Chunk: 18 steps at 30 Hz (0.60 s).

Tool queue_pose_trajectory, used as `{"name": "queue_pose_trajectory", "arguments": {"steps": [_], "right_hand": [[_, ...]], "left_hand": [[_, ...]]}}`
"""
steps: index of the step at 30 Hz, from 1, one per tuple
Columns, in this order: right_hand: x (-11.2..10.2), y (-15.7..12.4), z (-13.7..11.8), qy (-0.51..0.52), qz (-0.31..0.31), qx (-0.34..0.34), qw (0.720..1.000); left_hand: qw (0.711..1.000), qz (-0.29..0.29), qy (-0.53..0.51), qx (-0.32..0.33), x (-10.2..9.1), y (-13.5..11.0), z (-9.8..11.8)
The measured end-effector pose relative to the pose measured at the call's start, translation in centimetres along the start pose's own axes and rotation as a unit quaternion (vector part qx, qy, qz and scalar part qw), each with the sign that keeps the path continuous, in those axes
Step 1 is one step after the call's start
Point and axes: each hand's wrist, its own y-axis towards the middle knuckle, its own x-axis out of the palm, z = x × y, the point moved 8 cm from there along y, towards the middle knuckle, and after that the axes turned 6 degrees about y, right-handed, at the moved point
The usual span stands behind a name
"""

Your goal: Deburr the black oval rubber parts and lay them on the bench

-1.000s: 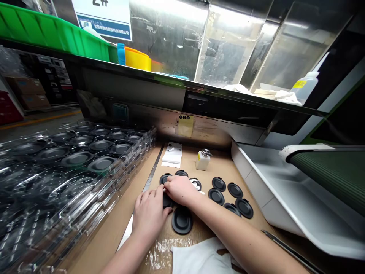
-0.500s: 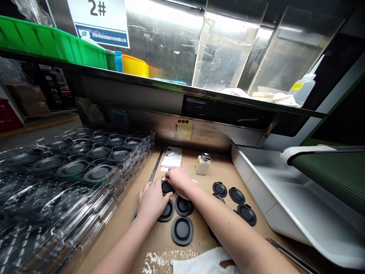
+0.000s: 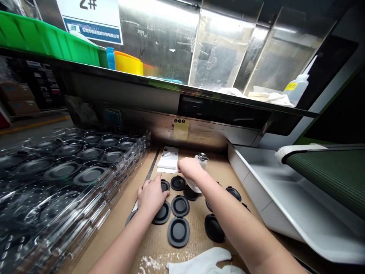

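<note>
Several black round rubber caps (image 3: 178, 231) lie on the brown bench top (image 3: 196, 219). My left hand (image 3: 151, 196) rests palm down on the left caps, its fingers lying flat across one cap (image 3: 162, 213). Raised above the caps farther back, my right hand (image 3: 189, 168) is closed, with a white wipe (image 3: 192, 185) hanging under it. A small white bottle with a metal top (image 3: 202, 156) stands just behind that hand. More caps lie under and right of my right forearm (image 3: 213, 227).
Stacked clear plastic trays (image 3: 85, 167) holding black caps fill the left side. A white trough (image 3: 285, 205) and a green conveyor belt (image 3: 336, 175) lie to the right. White cloth (image 3: 205, 262) at the near edge, paper (image 3: 169, 160) at the back, a shelf with a green bin (image 3: 51, 42) above.
My right hand lifted off the caps and moved back and right toward the small bottle. My left hand stayed on the left caps. The view shifted slightly.
</note>
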Motion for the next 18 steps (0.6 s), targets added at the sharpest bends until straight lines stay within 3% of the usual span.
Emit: {"name": "queue_pose_trajectory", "arguments": {"steps": [3,8,18], "right_hand": [[0.6,-0.7,0.9,0.01,-0.001,-0.003,1.0],[2.8,-1.4,0.4,0.024,0.004,-0.009,1.0],[2.5,-1.2,-0.2,0.013,-0.01,-0.026,1.0]], "left_hand": [[0.999,0.009,-0.017,0.031,0.2,0.8,1.1],[0.995,0.002,-0.023,0.094,1.1,2.3,3.8],[0.997,-0.017,0.001,0.07,1.8,2.7,5.1]]}}
